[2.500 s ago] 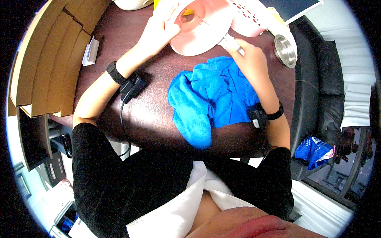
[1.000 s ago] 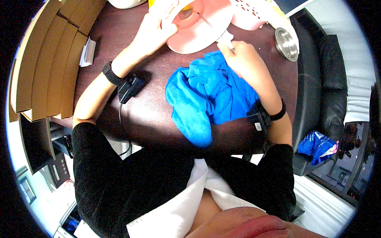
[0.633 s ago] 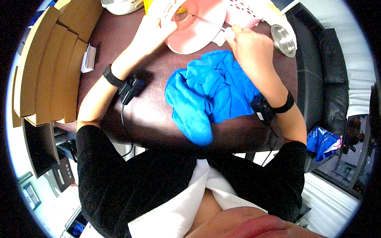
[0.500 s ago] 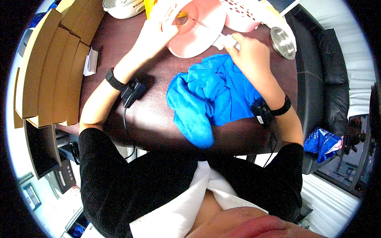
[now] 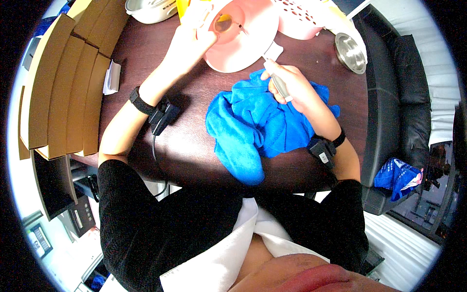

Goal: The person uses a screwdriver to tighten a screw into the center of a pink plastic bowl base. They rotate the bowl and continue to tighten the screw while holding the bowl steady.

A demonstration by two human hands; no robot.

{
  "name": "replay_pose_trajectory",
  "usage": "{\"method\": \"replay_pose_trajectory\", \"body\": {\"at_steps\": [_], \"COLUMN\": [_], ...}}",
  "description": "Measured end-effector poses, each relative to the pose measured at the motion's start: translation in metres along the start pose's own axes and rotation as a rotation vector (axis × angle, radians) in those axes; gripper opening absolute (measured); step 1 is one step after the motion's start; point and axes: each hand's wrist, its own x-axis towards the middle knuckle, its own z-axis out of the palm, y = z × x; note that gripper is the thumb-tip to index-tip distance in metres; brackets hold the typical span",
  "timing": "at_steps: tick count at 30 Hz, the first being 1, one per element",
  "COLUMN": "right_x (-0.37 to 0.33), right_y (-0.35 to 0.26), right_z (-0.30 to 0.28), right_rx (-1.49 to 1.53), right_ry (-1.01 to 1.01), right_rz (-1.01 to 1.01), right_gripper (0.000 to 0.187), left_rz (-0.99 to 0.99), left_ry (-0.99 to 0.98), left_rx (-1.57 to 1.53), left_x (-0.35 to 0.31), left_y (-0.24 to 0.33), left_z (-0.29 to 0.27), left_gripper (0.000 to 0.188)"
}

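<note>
My left hand is closed at the left side of a pink bowl, its thumb over the inner side. Glare washes out part of these fingers. By the thumb, inside the bowl, shows a small round brownish-yellow shape that I cannot identify. My right hand is wrapped around the grey handle of a thin utensil, which slants up and left toward the bowl; its kind is unclear. A white tab shows at the bowl's lower right rim. Below the right hand lies a crumpled blue cloth.
Beyond the bowl stands a pink basket with holes, and to its right a round metal dish. A white container sits at the far left. Cardboard boxes line the brown table's left side. A cable runs from my left wrist.
My right hand has drawn back toward me with the utensil, whose grey handle now shows. The blue cloth has shifted slightly near that arm. My left hand has barely moved.
</note>
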Motion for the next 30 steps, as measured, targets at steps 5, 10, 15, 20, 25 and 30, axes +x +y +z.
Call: {"method": "replay_pose_trajectory", "body": {"at_steps": [5,10,15,20,25,30], "right_x": [0.002,0.002,0.002,-0.004,0.0,-0.004], "right_y": [-0.001,-0.002,-0.003,-0.005,0.001,-0.01], "right_z": [0.0,0.004,0.005,0.016,0.008,0.007], "right_rx": [0.023,0.025,-0.111,-0.135,0.252,0.621], "right_ry": [-0.013,0.0,0.023,0.019,-0.219,-0.379], "right_rz": [-0.007,-0.01,-0.014,0.001,-0.007,0.205], "right_gripper": [0.044,0.043,0.044,0.045,0.049,0.046], "left_rz": [-0.149,-0.213,-0.125,-0.124,-0.067,-0.047], "left_ry": [-0.127,-0.171,-0.222,-0.149,-0.157,-0.112], "left_rx": [0.048,0.025,0.073,0.059,0.193,0.267], "left_x": [-0.002,-0.003,0.002,-0.003,-0.001,-0.004], "left_y": [-0.002,-0.003,0.001,0.0,-0.001,-0.004], "left_z": [-0.005,-0.005,-0.007,-0.003,-0.002,-0.001], "left_gripper": [0.051,0.054,0.055,0.053,0.052,0.054]}}
